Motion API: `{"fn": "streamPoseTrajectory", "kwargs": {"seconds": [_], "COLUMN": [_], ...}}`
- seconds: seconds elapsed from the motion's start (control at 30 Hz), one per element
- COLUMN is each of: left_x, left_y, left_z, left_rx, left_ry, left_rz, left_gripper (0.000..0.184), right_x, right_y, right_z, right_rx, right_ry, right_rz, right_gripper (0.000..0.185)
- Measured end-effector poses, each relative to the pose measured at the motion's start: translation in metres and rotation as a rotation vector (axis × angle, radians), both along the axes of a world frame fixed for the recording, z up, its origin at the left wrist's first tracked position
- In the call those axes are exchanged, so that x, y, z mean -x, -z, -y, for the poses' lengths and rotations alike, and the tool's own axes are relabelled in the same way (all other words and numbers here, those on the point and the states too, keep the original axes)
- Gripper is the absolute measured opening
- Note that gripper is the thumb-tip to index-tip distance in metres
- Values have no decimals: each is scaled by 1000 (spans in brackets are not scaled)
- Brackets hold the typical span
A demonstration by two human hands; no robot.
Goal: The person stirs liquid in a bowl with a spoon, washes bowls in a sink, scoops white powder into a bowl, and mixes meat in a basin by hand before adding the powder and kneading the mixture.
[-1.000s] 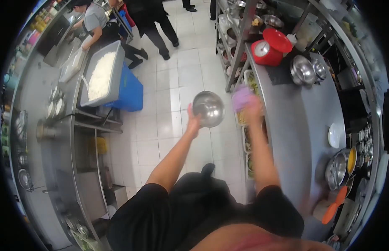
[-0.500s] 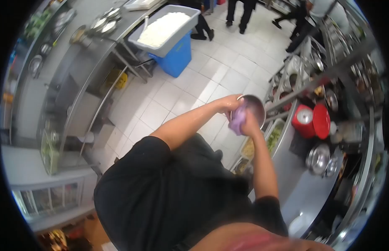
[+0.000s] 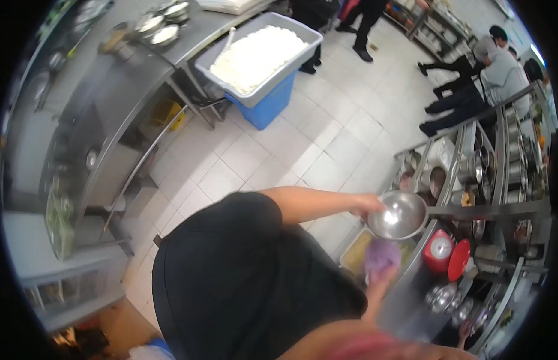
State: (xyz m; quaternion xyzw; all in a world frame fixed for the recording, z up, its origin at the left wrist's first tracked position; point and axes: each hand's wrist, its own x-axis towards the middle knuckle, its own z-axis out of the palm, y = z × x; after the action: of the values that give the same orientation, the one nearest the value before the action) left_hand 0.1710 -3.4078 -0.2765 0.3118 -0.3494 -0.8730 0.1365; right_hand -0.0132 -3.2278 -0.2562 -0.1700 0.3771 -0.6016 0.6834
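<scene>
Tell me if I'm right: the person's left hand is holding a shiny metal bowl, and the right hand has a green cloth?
Not quite: the cloth in the right hand is purple, not green, as the head view shows. The left hand is indeed holding a shiny metal bowl.

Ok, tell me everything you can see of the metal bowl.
The metal bowl is round and shiny, silvery like stainless steel, with a thin rim and bright glare; no contents show. The left hand grips its edge, apparently holding it in mid-air; in view it is up and left of the red scale. Whether the purple cloth touches it is unclear.
</scene>
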Motion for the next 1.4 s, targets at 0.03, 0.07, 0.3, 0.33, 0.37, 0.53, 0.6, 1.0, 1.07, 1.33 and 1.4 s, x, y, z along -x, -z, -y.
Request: {"fn": "streamPoseTrajectory", "kwargs": {"seconds": [0.03, 0.07, 0.3, 0.33, 0.37, 0.53, 0.6, 1.0, 1.07, 1.33, 1.4], "left_x": [28, 43, -38, -51, -62, -183, -262, -538, -559, -582, -591], "left_y": [20, 27, 6, 18, 53, 164, 166, 127, 152, 169, 191], "left_z": [-18, -29, 14, 29, 49, 145, 165, 64, 98, 262, 274], "left_rx": [138, 145, 127, 270, 264, 500, 303, -272, -283, -338, -356], "left_ry": [72, 102, 463, 431, 467, 479, 230, -1613, -1845, -2292, -2399], "left_rz": [-17, -54, -105, -9, 75, 444, 401, 255, 180, 687, 852], "left_gripper": [41, 42, 58, 60, 59, 55, 42, 33, 35, 40, 43], "right_x": [-11, -21, -75, -78, -79, -55, -33, -35, -100, -475, -531], "right_y": [2, 5, 57, 66, 75, 132, 149, 193, 232, 121, 144], "right_z": [-5, -11, -8, -2, 6, 69, 110, 527, 631, 921, 986], "right_rx": [-66, -124, -594, -664, -717, -865, -838, -168, 268, 778, 715], "right_ry": [132, 214, 288, 242, 183, -262, -473, -1271, -1245, -538, -619], "right_rz": [99, 66, -446, -522, -598, -1004, -1166, -2039, -2124, -1659, -1869], "right_gripper": [50, 49, 43, 42, 42, 39, 38, 39, 38, 48, 60]}}
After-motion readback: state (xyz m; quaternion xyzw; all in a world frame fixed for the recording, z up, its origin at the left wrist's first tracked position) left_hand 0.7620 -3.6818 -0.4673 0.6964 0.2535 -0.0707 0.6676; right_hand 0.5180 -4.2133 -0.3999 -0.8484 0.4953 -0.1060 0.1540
